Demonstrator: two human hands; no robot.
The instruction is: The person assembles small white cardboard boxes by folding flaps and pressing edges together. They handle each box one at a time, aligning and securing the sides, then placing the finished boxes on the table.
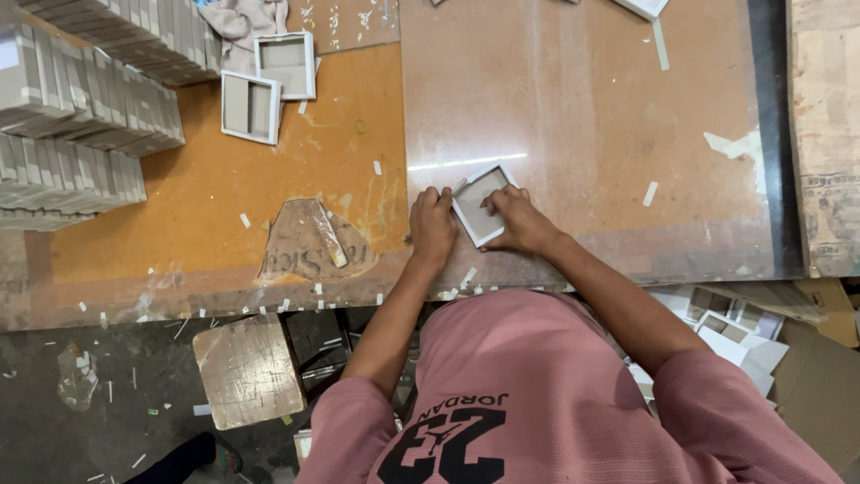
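A: Head view: a small square white-edged tray (480, 205) is held flat on the glossy brown sheet (582, 108) near the front edge of the workbench. It is pinched at its left corner by the left hand (433, 224), whose fingers are curled narrow, and pressed from the right by the right hand (520, 220), whose fingertips (492, 204) are laid inside its grey floor.

B: What could be spoiled from here?

A: The tray could be skewed if uneven pressure were applied by the two hands, since it is set at an angle on a smooth surface and could slide. A thin white wall could be creased or lifted where it is squeezed. Loose paper strips (467, 277) near the bench edge could be picked up under it.

B: And what cannot be made out?

A: The tray's near right side is covered by the right hand, so that wall cannot be judged. Whether glue or tape is present cannot be told. Farther left, two similar open trays (252, 106) are seen on the orange board (269, 179), beside grey stacks (81, 108) that are cut off by the frame; their exact kind is uncertain. A torn patch (309, 242) is seen on the board. Pale boxes (730, 327) under the bench at right are partly hidden by a sleeve, and a wooden stool (246, 367) is seen below at left.
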